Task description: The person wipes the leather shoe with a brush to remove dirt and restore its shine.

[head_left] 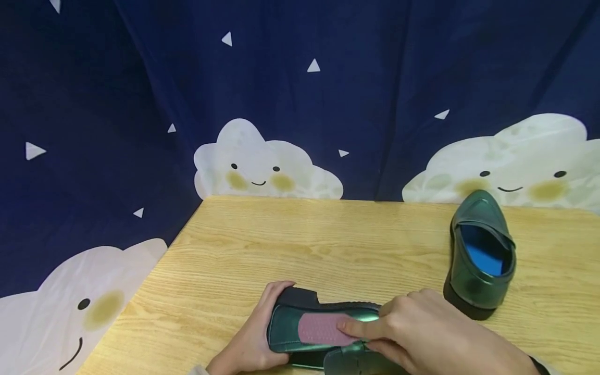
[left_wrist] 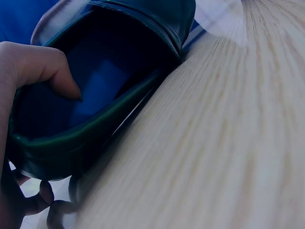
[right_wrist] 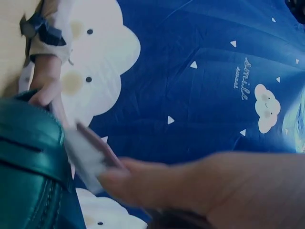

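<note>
A shiny dark green loafer (head_left: 283, 329) lies tipped on its side at the table's near edge, its black sole facing away. My left hand (head_left: 253, 333) grips it round the heel. In the left wrist view the thumb (left_wrist: 59, 76) reaches inside over the blue insole (left_wrist: 102, 83). My right hand (head_left: 422, 328) pinches a flat pink brush (head_left: 319, 329) against the loafer's upper side, index finger along its back. Blurred whitish bristles (right_wrist: 86, 162) show under the pink back in the right wrist view. My right hand hides the toe end.
The matching green loafer (head_left: 483, 294) stands upright at the right, toe pointing away. Both sit on a light wooden table (head_left: 225, 245). A dark blue curtain (head_left: 290, 94) with smiling clouds hangs behind the table and along its left side.
</note>
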`<state>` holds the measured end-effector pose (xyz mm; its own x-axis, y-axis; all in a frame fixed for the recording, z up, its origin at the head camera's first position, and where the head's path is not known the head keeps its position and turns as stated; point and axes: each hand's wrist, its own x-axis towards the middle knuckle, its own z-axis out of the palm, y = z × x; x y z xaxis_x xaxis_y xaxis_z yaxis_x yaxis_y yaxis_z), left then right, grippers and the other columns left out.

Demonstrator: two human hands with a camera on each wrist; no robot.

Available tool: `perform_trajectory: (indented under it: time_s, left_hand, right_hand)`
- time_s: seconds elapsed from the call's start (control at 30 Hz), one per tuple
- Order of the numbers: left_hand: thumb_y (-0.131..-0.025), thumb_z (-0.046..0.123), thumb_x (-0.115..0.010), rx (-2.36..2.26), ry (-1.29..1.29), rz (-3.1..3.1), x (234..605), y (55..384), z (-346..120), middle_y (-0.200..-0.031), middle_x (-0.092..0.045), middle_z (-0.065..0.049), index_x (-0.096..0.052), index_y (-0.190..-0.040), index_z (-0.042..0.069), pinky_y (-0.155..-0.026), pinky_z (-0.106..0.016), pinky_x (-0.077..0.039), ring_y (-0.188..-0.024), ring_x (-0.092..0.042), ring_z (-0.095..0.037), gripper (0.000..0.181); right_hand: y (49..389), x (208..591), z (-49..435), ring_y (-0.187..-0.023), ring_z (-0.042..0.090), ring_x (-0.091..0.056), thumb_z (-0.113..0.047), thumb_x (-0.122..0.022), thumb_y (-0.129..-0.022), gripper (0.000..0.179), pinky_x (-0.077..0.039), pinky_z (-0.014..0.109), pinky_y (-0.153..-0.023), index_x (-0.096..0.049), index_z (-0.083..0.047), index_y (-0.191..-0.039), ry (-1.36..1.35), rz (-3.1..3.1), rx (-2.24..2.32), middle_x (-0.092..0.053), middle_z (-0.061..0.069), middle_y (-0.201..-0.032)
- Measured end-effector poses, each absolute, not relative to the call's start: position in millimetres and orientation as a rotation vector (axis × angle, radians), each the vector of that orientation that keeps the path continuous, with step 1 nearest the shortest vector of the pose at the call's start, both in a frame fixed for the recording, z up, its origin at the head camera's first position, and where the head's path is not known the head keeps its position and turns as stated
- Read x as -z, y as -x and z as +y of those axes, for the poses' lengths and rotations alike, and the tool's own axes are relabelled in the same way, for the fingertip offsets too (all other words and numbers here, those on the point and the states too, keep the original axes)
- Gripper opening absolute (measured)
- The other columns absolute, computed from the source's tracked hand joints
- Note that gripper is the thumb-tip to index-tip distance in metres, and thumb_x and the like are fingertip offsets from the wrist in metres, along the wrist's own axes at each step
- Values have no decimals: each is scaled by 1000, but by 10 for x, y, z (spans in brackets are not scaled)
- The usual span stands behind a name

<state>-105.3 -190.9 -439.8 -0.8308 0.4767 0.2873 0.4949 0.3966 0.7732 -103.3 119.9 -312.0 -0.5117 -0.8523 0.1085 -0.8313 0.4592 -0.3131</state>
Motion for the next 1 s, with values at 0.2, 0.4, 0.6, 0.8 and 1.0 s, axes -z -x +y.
perform_trajectory:
  time_s: [0.2,0.4,0.6,0.8,1.0]
  left_hand:
    - [-51,8,-78,1424,925,-2590,4399,1061,-1912,-139,-34,-2,-25,-150,22,-98,-36,-39,-120,-42,-19,113]
    - [-53,8,-78,1440,927,-2594,4395,1053,-1909,-139,-34,-4,-24,-150,23,-98,-36,-39,-120,-42,-18,112]
    - [-52,8,-78,1426,946,-2573,4391,1060,-1910,-137,-35,0,-25,-149,21,-96,-35,-40,-118,-43,-18,111]
    - [-53,8,-79,1424,942,-2579,4401,1050,-1915,-137,-35,-1,-25,-149,20,-97,-34,-40,-118,-43,-18,111]
    - [-52,10,-80,1423,928,-2592,4399,1057,-1914,-137,-35,1,-25,-149,22,-97,-35,-40,-118,-43,-18,112]
  right_hand:
    - [1035,3112,1181,-45,-5,-30,-28,-68,-90,43,-26,17,-41,-59,-41,-130,1395,2671,483,-30,-21,-54]
    - [1030,3120,1183,-45,-5,-30,-27,-68,-90,45,-27,15,-42,-57,-41,-131,1448,2626,482,-32,-23,-55]
    - [1029,3130,1170,-45,-5,-30,-28,-67,-90,44,-27,16,-42,-57,-43,-131,1448,2643,487,-31,-23,-55]
    - [1028,3130,1178,-45,-6,-29,-30,-67,-90,44,-26,15,-41,-56,-43,-131,1465,2624,503,-30,-23,-54]
    - [1040,3111,1182,-45,-3,-30,-30,-66,-91,41,-25,18,-41,-58,-43,-130,1343,2678,476,-29,-20,-53]
